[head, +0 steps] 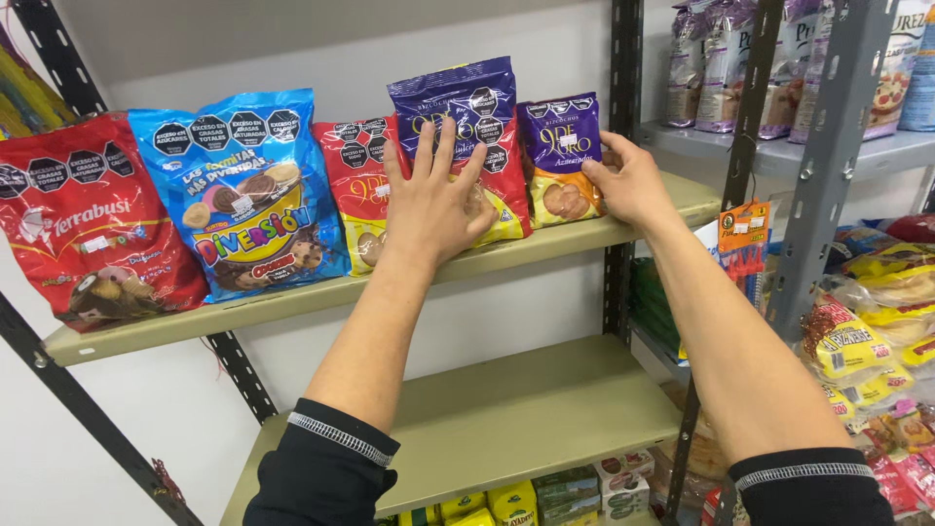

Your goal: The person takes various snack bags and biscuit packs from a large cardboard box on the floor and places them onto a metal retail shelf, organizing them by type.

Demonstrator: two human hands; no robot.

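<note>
My left hand [429, 200] lies flat with fingers spread against the front of a red and purple biscuit bag [492, 146] standing on the upper shelf [292, 297]. My right hand [628, 180] rests on the right side of a smaller purple biscuit bag [557, 146] at the row's right end, fingers curled around its edge. A red biscuit bag [353, 180] stands just left of my left hand. Further left are a big blue assorted-cookie bag [239, 190] and a big red cookie bag [88, 219].
A bare olive shelf [526, 409] lies below. Yellow and green packs [545, 492] sit under it. A metal upright [623, 58] divides the shelving; to its right are purple bags [721, 58], yellow snack packs [877, 321] and an orange hanging card [743, 239].
</note>
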